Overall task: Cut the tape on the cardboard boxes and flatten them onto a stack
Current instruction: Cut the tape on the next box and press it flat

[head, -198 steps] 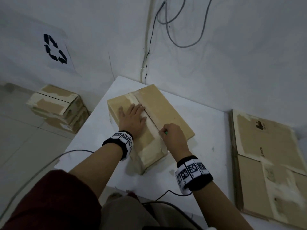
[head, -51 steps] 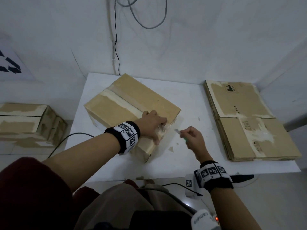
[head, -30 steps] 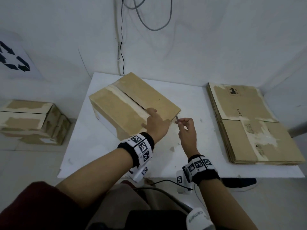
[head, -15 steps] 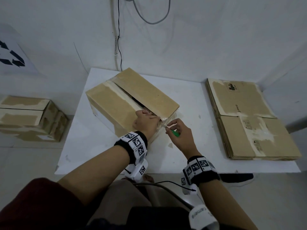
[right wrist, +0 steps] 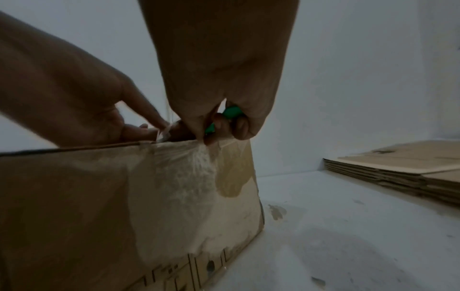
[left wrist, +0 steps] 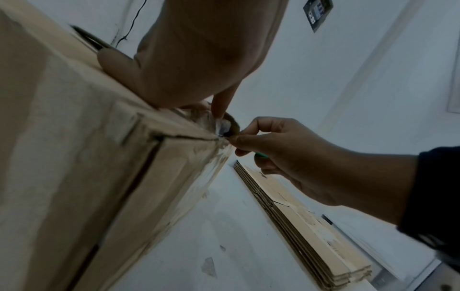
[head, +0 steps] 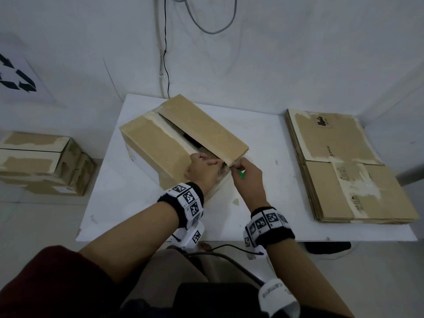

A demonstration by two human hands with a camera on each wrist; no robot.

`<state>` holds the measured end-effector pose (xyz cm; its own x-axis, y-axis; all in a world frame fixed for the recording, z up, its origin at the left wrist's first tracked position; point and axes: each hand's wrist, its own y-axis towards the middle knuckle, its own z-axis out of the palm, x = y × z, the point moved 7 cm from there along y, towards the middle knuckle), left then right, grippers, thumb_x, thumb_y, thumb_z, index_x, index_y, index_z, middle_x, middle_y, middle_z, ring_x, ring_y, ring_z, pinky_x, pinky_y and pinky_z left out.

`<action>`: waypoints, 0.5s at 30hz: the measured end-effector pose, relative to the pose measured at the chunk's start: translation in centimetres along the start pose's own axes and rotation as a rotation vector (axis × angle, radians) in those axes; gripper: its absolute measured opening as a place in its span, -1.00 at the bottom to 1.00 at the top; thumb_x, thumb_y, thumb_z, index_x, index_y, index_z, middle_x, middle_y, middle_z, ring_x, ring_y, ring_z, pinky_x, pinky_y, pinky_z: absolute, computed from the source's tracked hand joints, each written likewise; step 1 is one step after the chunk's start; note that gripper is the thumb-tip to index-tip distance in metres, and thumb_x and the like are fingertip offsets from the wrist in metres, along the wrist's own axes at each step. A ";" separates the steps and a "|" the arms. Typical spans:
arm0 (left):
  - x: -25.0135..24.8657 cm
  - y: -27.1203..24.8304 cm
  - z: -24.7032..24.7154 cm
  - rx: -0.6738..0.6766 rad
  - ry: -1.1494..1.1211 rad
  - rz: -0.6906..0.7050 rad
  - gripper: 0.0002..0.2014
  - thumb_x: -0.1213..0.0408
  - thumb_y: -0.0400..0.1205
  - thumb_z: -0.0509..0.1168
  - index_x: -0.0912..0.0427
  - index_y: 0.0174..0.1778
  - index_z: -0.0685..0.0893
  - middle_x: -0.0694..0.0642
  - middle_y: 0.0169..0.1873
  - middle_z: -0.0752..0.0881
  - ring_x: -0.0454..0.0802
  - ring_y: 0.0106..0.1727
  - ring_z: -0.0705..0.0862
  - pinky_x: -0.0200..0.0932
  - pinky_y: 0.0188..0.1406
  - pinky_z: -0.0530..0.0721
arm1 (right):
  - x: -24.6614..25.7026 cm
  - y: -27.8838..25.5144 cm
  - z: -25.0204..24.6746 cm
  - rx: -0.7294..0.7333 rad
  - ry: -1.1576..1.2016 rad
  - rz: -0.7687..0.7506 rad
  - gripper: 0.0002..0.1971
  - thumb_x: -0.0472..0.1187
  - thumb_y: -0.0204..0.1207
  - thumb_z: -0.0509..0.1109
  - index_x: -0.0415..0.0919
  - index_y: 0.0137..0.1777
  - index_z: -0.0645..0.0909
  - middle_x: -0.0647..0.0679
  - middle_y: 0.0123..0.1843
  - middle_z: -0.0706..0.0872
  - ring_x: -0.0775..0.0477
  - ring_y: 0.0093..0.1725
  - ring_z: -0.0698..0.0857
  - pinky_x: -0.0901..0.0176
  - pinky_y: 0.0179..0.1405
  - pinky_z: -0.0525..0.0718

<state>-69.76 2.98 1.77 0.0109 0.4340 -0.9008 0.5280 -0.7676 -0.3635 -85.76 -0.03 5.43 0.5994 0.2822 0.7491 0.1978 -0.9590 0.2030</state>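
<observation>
A brown cardboard box (head: 174, 143) lies on the white table (head: 263, 203), its top seam split with a dark gap between the flaps. My left hand (head: 204, 167) rests on the near end of the box, fingers pinching the loose clear tape (left wrist: 221, 126) at the seam. My right hand (head: 245, 173) grips a green-handled cutter (head: 241, 174) and pinches the tape at the box's near top corner (right wrist: 199, 141). The cutter's handle (right wrist: 224, 118) shows between the curled fingers; its blade is hidden. Whitish tape residue (right wrist: 189, 173) covers the box's end face.
A stack of flattened cardboard (head: 344, 166) lies on the table's right side. More taped boxes (head: 39, 161) sit on the floor at the left. Cables (head: 165, 53) hang down the wall behind the table. A small scrap of tape (head: 236, 201) lies near the box.
The top seam has opened into a gap. My left hand went from pressing the box's end to pinching the tape, and my right hand moved in with the cutter to the near corner.
</observation>
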 end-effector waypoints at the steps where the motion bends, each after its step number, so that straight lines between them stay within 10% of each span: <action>1: 0.2 0.1 0.0 -0.006 0.011 -0.003 -0.61 0.13 0.42 0.51 -0.05 -0.03 0.41 -0.30 -0.45 0.74 -0.12 0.19 0.65 -0.15 0.30 0.49 | -0.1 0.2 0.0 0.000 -0.008 0.002 -0.76 -0.39 0.56 0.41 -0.03 -0.19 0.51 0.16 -0.30 0.59 0.22 -0.26 0.56 0.59 -0.24 0.44; 5: -0.3 -0.3 -0.2 -0.013 0.046 -0.064 -0.61 0.04 0.44 0.44 -0.01 0.09 0.47 -0.18 -0.24 0.68 0.08 0.28 0.56 -0.02 0.34 0.48 | -2.0 0.0 -1.1 -0.047 -0.011 0.043 -0.88 -0.25 0.62 0.39 -0.11 -0.13 0.52 0.07 -0.20 0.66 0.23 -0.27 0.57 0.46 -0.29 0.44; 9: -1.2 0.7 1.4 0.141 0.166 -0.092 -0.18 -0.43 0.36 0.29 0.10 0.38 0.46 0.10 0.15 0.70 0.26 0.43 0.44 0.01 0.25 0.23 | -3.6 -0.8 -3.7 -0.179 0.074 0.165 -0.92 -0.17 0.59 0.40 -0.10 -0.05 0.55 0.04 -0.15 0.67 0.22 -0.33 0.58 0.44 -0.42 0.51; 15: -2.3 1.9 1.5 0.233 0.344 0.019 -0.53 -0.07 0.45 0.44 0.08 0.13 0.47 0.07 -0.07 0.73 0.09 0.07 0.60 0.00 0.32 0.29 | -4.1 0.2 -5.2 -0.254 0.139 0.202 -0.92 -0.22 0.61 0.38 -0.06 0.05 0.56 0.02 -0.09 0.69 0.19 -0.37 0.57 0.45 -0.43 0.50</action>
<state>-70.01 -0.14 2.78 0.3230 0.5208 -0.7902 0.3187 -0.8461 -0.4273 -92.21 -1.55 5.73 0.4921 0.0968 0.8651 -0.1237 -0.9759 0.1796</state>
